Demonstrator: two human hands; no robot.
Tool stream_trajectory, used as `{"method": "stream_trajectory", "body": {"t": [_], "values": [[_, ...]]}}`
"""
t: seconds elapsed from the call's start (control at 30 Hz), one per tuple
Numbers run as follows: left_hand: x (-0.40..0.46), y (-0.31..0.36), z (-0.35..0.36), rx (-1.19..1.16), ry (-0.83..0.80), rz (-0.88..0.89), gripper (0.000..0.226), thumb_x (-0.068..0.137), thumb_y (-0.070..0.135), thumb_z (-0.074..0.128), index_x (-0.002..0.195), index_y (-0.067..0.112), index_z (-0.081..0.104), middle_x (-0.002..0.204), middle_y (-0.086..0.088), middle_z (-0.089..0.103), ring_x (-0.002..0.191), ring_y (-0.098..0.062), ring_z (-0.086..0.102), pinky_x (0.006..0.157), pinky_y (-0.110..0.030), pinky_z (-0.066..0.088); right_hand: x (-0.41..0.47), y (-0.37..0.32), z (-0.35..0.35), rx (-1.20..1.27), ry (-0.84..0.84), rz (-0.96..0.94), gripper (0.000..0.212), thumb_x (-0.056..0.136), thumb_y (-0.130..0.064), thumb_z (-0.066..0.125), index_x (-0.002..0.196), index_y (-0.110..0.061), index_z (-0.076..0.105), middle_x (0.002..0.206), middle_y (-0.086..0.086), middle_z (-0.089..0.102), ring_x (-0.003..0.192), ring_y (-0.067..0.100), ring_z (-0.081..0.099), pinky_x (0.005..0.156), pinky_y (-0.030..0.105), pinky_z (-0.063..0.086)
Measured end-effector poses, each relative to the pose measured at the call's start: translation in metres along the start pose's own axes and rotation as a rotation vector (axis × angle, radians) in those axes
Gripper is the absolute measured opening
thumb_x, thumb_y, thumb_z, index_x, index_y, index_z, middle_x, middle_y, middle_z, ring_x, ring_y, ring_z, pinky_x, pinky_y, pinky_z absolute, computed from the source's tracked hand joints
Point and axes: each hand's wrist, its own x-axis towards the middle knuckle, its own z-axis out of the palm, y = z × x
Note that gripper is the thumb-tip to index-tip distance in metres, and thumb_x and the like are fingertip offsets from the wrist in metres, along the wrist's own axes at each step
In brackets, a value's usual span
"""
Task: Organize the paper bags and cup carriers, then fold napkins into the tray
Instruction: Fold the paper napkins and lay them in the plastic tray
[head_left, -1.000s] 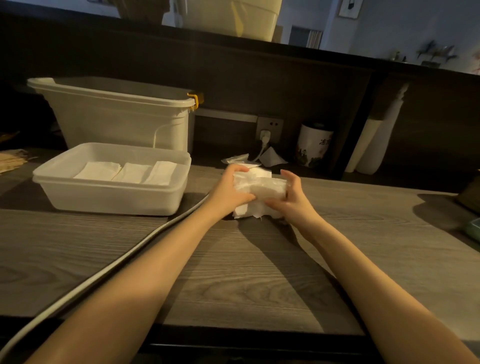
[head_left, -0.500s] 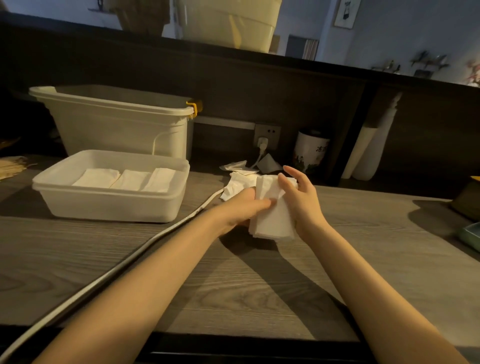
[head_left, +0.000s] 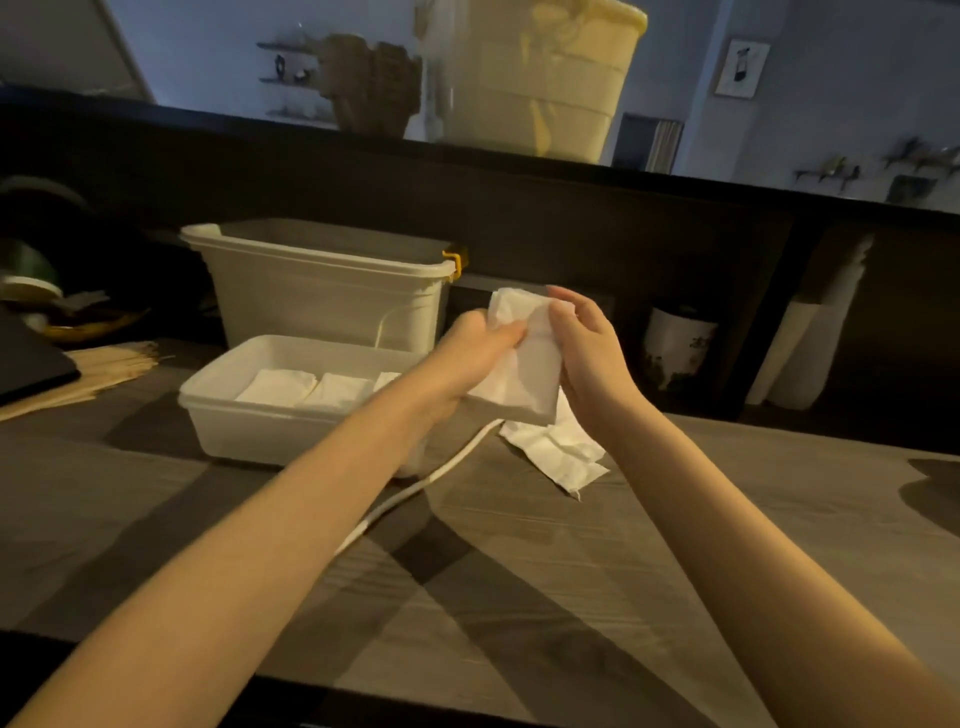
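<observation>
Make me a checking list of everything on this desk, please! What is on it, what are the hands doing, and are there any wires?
Surface: wooden counter, dim light, long shadows.
Job's things: folded napkin held up in the air; white tray holds at least three folded napkins side by side; loose napkins lie on the counter right of the tray.
Clutter: big white tub behind the tray; wooden sticks at far left; white cup at the back.
Hands: left hand and right hand both pinch the folded napkin.
Cables: white cable runs across the counter past the tray.
Surroundings: dark back wall, upper shelf with a pale bucket.
</observation>
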Motion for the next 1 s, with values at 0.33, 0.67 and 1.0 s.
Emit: {"method": "stream_trajectory", "body": {"t": [0.33,0.67,1.0], "values": [[0.01,-0.041,-0.141,0.002,0.151,-0.314,0.044,0.093,0.029,0.056,0.127,0.004,0.046,0.11,-0.012,0.062,0.093,-0.023,0.063,0.075,-0.035,0.055,0.013,0.019,0.079,0.13,-0.257,0.193,0.029,0.099,-0.024,0.043,0.125,-0.01,0.048,0.1,0.007,0.059,0.089,0.018,0.062,0.08,0.029,0.053],[0.029,-0.08,-0.157,0.327,0.066,-0.458,0.042,0.097,0.013,0.045,0.137,0.002,0.037,0.131,-0.015,0.05,0.116,-0.028,0.051,0.093,-0.034,0.044,0.019,0.034,0.099,-0.037,-0.315,0.178,0.022,0.098,-0.016,0.044,0.119,-0.013,0.05,0.089,0.004,0.06,0.078,0.015,0.062,0.072,0.023,0.052],[0.026,-0.077,-0.165,0.66,-0.062,-0.404,0.063,0.082,0.023,0.07,0.135,0.01,0.039,0.114,-0.01,0.057,0.099,-0.022,0.058,0.084,-0.033,0.051,0.021,0.037,0.096,-0.092,-0.332,0.157,0.021,0.098,-0.014,0.043,0.118,-0.013,0.051,0.091,0.004,0.06,0.078,0.014,0.062,0.073,0.023,0.053]]}}
